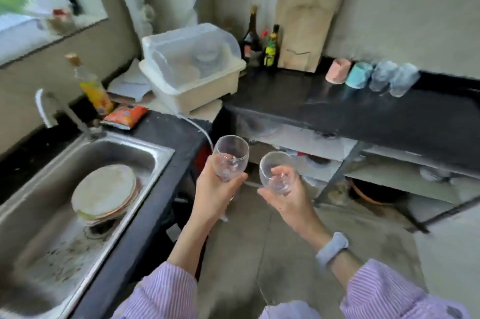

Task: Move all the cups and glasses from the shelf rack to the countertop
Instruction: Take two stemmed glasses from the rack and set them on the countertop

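Nearest us, our striped sleeves (166,290) reached forward over the floor, a pale watch (333,247) on the right wrist. Our left hand (213,194) had its fingers (235,180) wrapped round the bowl of a clear wine glass (230,158), held upright in the air. Just beside it, our right hand (288,200) cupped a second clear glass (276,171) from below, fingers closed around its bowl (the two glasses were near each other, not touching). To the left lay the steel sink (155,152) with a stack of plates (104,192) inside. Beyond the hands stood the metal shelf rack (337,178) under the black counter (298,100). On that counter, well apart from our hands, four cups lined up side by side: a pink cup (337,71), a teal cup (359,74), and two clear tumblers (394,79). Farther back stood a covered dish box (192,64), bottles (271,49) and a cutting board (306,25) leaning on the wall.
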